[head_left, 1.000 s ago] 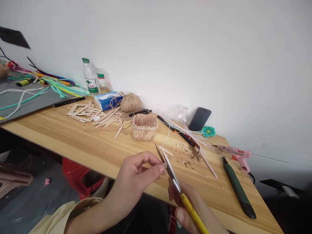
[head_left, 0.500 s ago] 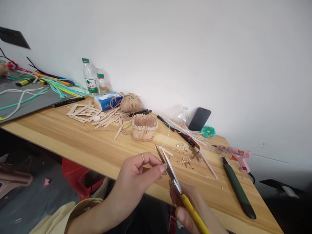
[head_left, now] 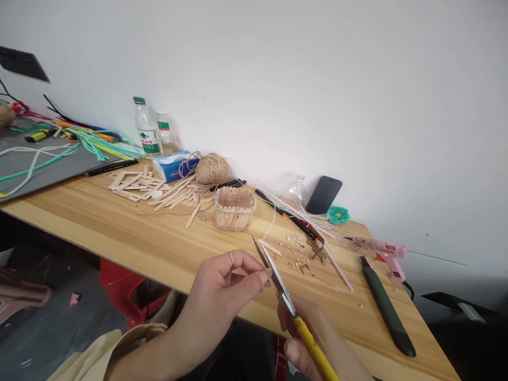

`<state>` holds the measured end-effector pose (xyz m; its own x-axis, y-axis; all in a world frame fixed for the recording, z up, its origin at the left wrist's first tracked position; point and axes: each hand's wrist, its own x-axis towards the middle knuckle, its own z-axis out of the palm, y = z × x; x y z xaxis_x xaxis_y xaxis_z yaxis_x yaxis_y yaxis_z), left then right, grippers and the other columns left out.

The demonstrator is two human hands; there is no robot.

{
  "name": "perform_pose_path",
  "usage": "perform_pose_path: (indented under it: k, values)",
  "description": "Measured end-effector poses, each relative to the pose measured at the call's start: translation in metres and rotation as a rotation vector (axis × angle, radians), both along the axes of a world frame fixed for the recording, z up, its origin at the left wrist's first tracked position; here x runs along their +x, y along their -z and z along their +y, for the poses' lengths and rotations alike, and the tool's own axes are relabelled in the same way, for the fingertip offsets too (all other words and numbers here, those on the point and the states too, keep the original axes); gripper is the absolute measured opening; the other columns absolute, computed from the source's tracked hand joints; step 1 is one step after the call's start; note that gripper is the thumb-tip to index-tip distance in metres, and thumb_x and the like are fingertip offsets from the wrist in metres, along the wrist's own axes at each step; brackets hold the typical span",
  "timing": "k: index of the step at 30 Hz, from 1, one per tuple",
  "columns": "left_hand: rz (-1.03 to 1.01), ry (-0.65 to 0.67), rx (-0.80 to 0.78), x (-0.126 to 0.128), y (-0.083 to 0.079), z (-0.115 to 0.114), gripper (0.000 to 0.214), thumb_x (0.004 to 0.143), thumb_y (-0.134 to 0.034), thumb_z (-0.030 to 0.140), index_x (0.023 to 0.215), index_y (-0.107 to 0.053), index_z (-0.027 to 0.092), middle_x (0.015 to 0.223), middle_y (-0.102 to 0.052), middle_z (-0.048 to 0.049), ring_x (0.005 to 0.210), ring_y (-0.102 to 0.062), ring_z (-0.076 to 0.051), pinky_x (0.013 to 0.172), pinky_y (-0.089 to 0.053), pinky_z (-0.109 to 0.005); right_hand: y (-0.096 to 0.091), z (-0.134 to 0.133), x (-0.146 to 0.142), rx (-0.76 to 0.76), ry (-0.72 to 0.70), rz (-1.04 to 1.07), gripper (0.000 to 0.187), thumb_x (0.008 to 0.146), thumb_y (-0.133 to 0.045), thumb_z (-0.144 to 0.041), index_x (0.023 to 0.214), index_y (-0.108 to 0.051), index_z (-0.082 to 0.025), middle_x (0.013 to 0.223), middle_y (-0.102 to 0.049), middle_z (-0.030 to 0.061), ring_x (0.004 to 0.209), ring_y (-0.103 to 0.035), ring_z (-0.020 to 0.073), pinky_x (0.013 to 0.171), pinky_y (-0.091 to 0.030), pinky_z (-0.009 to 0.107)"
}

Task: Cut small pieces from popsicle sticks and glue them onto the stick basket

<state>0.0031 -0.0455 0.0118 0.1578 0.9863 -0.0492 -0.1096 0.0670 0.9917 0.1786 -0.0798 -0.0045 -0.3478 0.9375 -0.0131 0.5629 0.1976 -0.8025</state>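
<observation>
Lower centre: yellow-handled metal scissors (head_left: 291, 307), blades slightly parted | right hand (head_left: 319, 320): fingers curled round the handles | left hand (head_left: 224, 286): fingers pinched together beside the blades, contents too small to tell | best kept clear of both edges

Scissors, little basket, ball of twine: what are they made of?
Scissors: blades likely polished steel, one shining silver; yellow handle probably plastic, being smooth.
Little basket: apparently unvarnished wood, from its pale matte slats with rounded ends.
Ball of twine: matte brown plant fibre, perhaps jute; coarse strands.
</observation>
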Motion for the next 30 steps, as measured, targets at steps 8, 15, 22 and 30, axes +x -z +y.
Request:
perform_pose_path:
  k: [8,15,22,30]
  values:
    - [0.034,-0.006,0.012,0.0,0.0,0.004,0.016,0.07,-0.062,0.03,0.061,-0.061,0.017,0.058,-0.053,-0.0003,0.062,-0.049,-0.015,0.05,-0.035,-0.023,-0.009,0.007,0.0,-0.125,-0.058,-0.025,0.062,0.071,-0.032,-0.083,0.065,-0.036,-0.021,0.062,-0.032,-0.005,0.057,-0.027,0.012,0.051,-0.021,0.025]
    - [-0.023,0.001,-0.027,-0.001,-0.006,0.005,0.012,0.066,-0.067,0.024,0.059,-0.063,0.016,0.059,-0.059,-0.0004,0.056,-0.051,-0.013,0.051,-0.039,-0.022,-0.012,0.006,0.003,-0.202,-0.057,-0.004,0.065,0.067,-0.03,-0.085,0.069,-0.038,-0.021,0.061,-0.032,-0.0046,0.056,-0.026,0.0126,0.05,-0.019,0.026]
    - [-0.069,-0.001,-0.039,-0.002,-0.008,0.005,0.01,0.064,-0.069,0.022,0.058,-0.064,0.016,0.058,-0.063,-0.0006,0.057,-0.055,-0.013,0.052,-0.041,-0.021,-0.006,0.0,0.003,-0.198,0.001,0.131,0.065,0.066,-0.037,-0.084,0.078,-0.049,-0.021,0.069,-0.042,-0.0012,0.058,-0.032,0.014,0.053,-0.027,0.026]
    - [-0.049,-0.013,-0.044,-0.002,-0.003,0.004,0.011,0.066,-0.068,0.023,0.059,-0.063,0.016,0.059,-0.06,0.0001,0.056,-0.051,-0.012,0.05,-0.038,-0.021,-0.014,0.002,0.001,-0.153,-0.013,0.039,0.061,0.069,-0.037,-0.082,0.07,-0.043,-0.021,0.061,-0.035,-0.0047,0.055,-0.028,0.0121,0.05,-0.022,0.026]
